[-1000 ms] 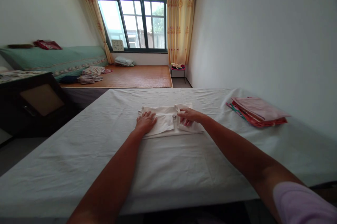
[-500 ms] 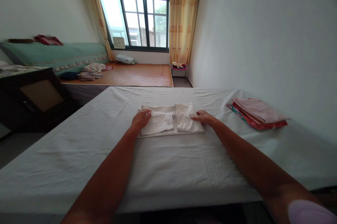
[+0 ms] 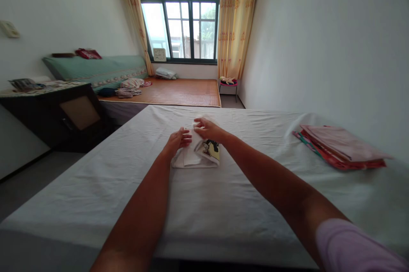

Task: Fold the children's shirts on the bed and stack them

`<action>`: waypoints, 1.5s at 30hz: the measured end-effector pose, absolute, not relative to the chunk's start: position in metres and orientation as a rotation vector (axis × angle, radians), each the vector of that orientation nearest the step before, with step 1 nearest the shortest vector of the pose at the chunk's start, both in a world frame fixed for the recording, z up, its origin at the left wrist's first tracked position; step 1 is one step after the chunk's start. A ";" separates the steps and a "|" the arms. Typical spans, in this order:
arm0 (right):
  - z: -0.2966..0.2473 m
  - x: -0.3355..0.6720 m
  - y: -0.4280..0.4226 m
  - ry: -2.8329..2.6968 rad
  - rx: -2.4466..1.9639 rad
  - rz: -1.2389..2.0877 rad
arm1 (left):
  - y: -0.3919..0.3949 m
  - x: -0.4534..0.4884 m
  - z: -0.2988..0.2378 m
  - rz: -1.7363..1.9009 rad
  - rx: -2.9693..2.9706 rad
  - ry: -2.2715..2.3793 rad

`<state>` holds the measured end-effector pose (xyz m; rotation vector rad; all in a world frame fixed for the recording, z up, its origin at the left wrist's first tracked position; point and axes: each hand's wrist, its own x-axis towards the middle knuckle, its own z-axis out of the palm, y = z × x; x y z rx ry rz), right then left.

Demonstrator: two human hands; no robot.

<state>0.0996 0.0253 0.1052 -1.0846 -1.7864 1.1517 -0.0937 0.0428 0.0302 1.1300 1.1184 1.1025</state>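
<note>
A white T-shirt [image 3: 191, 154] lies partly folded on the sheet-covered table, and a yellow and black print shows on its lifted right part. My right hand [image 3: 209, 129] is closed on that part's far edge and holds it over the middle of the shirt. At the shirt's left side, my left hand [image 3: 180, 140] rests with its fingers stretched out and a little apart, touching the cloth. Part of the shirt's far edge is hidden behind my hands.
A stack of folded pink and red cloths [image 3: 343, 146] lies on the right of the white-sheeted table [image 3: 105, 186]. A dark cabinet [image 3: 79, 112] stands at the left. Beyond the table is a bed with a brown mat [image 3: 188, 91], and a wall runs along the right.
My right hand has carried the shirt's right side up and leftward over the middle, so the print now shows. My left hand stays at the left side. The view has turned slightly left.
</note>
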 end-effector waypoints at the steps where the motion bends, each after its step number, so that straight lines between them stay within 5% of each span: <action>1: 0.105 0.092 0.025 -1.833 -1.022 1.210 | 0.042 -0.096 0.030 1.079 1.075 1.118; 14: 0.048 0.179 0.034 -1.557 -1.310 1.014 | 0.031 -0.123 0.057 0.580 1.570 1.457; 20: 0.039 0.157 0.014 -1.899 -1.272 0.275 | 0.034 -0.108 0.055 0.893 2.272 1.860; 23: 0.030 0.138 0.003 -2.217 -1.141 0.056 | 0.031 -0.079 0.043 0.952 2.530 1.696; 29: 0.005 0.124 -0.004 -2.453 -1.314 0.164 | 0.035 -0.065 0.007 0.352 2.566 1.722; 45: -0.002 0.126 0.002 -2.372 -1.323 0.210 | 0.046 -0.081 -0.005 0.488 2.368 1.895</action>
